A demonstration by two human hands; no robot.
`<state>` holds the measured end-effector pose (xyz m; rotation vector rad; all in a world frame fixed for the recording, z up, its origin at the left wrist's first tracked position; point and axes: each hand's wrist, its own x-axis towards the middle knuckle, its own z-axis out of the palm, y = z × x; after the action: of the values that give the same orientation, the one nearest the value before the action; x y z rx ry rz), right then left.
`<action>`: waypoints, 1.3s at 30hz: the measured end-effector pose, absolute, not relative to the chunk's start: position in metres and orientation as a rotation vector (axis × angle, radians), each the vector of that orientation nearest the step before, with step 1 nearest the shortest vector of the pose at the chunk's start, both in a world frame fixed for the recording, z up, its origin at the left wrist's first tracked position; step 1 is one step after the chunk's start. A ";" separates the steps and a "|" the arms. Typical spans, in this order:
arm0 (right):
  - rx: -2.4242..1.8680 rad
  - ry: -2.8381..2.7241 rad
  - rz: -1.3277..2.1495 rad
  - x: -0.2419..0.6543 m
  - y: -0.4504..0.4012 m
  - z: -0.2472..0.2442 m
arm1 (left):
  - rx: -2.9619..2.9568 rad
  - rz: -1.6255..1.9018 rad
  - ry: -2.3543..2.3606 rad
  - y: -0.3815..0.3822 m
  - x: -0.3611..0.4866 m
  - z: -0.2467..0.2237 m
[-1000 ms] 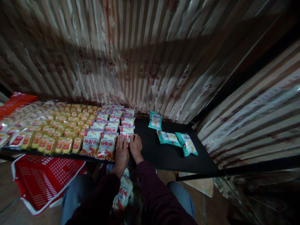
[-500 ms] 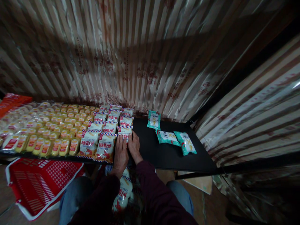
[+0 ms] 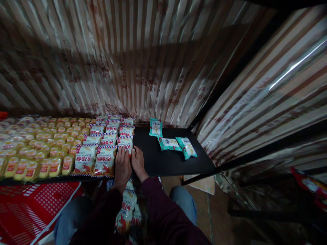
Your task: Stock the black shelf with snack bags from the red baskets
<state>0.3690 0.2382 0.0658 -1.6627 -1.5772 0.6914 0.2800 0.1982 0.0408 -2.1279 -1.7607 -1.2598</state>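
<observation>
Both my hands are at a white snack bag (image 3: 125, 141) with a blue-and-red striped edge, in the rightmost column of similar bags on a black shelf (image 3: 153, 164). My left hand (image 3: 123, 169) has its fingers close together over the bag's lower front; its thumb is hidden. At the lower right edge, the bent fingers of my right hand (image 3: 138, 161) press in, so the bag is held between the two. To the left stand matching bags, among them a front snack bag (image 3: 104, 161) beside my left hand.
Rows of yellow wrapped cakes (image 3: 48, 149) fill the shelf's left part. Several teal snack bags (image 3: 170, 144) lie on the right. A red basket (image 3: 33, 207) is below left. More snack bags (image 3: 126, 206) are between my knees. Striped sheeting (image 3: 143, 68) hangs behind; a dark frame bar (image 3: 230, 75) slants at right.
The view has turned to the right, so the shelf and goods appear farther left. My hands stay at the same bag, with little visible movement against it.
</observation>
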 end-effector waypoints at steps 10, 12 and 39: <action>-1.637 -1.665 0.622 0.383 0.192 0.065 | -2.232 -1.330 -1.688 0.163 0.290 0.025; -1.626 -1.689 0.630 0.386 0.182 0.064 | -2.269 -1.345 -1.686 0.151 0.295 0.019; -1.618 -1.634 0.904 0.411 0.074 0.032 | -2.151 -1.264 -2.410 0.020 0.263 -0.034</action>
<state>0.4108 0.0744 0.0322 -1.6179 -1.6338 0.9037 0.2631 0.0201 -0.0338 -2.1509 -2.4102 -1.2640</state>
